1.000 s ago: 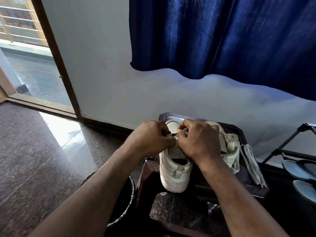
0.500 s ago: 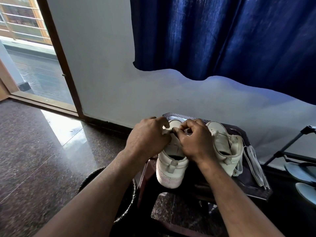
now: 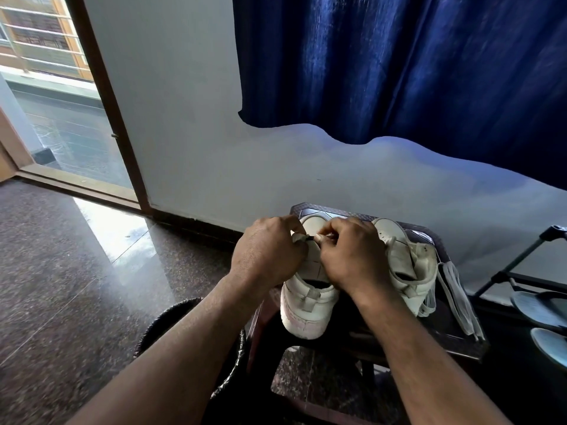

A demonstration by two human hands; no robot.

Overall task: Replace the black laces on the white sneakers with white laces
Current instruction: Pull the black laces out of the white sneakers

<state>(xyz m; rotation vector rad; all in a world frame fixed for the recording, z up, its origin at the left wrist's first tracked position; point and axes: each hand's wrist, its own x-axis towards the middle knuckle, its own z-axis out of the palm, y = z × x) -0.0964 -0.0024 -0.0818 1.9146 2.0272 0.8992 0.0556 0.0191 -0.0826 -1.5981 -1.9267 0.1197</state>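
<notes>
Left hand and right hand curl knuckles-up over the left sneaker. Fingers pinch the black lace (barely visible).

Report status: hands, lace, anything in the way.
Left hand grips sneaker edge, right hand pinches black lace. Lace mostly hidden by hands. White laces lie on stool; nothing blocks.

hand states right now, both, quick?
Left hand: closed, pinching the white eyelet edge of the sneaker.
Right hand: closed, pinching the black lace end beside it.
</notes>
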